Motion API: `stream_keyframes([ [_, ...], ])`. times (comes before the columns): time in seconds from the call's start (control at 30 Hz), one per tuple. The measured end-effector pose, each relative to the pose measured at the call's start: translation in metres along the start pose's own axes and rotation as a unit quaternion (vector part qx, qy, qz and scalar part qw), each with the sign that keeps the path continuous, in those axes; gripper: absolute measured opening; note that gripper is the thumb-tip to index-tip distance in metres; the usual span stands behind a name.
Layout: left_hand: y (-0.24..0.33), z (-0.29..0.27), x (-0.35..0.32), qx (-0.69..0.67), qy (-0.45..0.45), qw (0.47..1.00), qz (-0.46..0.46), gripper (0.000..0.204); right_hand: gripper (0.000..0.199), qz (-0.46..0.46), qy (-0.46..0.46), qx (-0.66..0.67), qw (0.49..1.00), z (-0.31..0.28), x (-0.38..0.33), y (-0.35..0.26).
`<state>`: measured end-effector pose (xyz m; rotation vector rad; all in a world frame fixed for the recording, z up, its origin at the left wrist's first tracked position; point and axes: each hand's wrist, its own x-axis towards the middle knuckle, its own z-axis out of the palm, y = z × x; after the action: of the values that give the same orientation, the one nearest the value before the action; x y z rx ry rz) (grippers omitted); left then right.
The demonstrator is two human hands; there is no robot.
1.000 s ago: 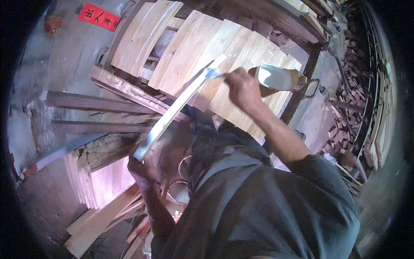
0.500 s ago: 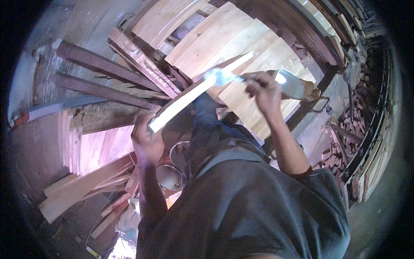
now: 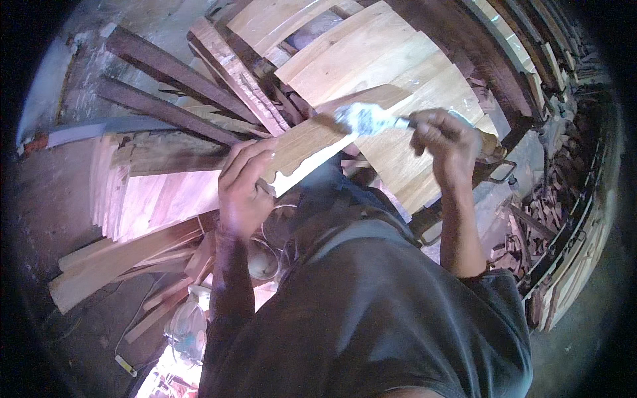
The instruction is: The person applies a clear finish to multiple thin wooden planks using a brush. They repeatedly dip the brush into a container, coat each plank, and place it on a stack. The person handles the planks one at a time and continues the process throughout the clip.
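your left hand (image 3: 247, 184) holds the near end of a wooden board (image 3: 310, 143), fingers clamped on it. the board slants up and to the right, in front of a row of pale planks (image 3: 371, 54). a bright white coating (image 3: 310, 170) shows along its lower edge, with a wavy outline near your left hand. your right hand (image 3: 450, 147) has its fingers closed around the handle of a brush (image 3: 366, 121); bristles white, blurred, over the board; contact cannot be told. stacked boards (image 3: 176, 194) left of your left hand.
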<state>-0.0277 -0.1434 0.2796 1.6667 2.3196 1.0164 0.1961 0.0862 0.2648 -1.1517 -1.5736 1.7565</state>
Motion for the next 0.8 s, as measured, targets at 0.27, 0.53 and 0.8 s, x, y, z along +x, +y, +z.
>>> stream_keyframes([
  [0.27, 0.008, -0.005, 0.012, -0.009, -0.013, 1.000, 0.018, 0.054, 0.006, 0.162, -0.051, 0.075, 0.983, -0.057, 0.073, 0.075],
  [0.53, 0.008, -0.011, 0.013, -0.003, -0.062, 0.998, -0.013, 0.070, 0.007, 0.150, -0.180, 0.163, 0.958, -0.001, 0.037, 0.032],
  [0.8, 0.020, -0.017, 0.022, -0.037, -0.060, 0.997, 0.000, 0.078, 0.011, 0.232, -0.278, 0.277, 0.890, 0.062, -0.002, -0.013],
])
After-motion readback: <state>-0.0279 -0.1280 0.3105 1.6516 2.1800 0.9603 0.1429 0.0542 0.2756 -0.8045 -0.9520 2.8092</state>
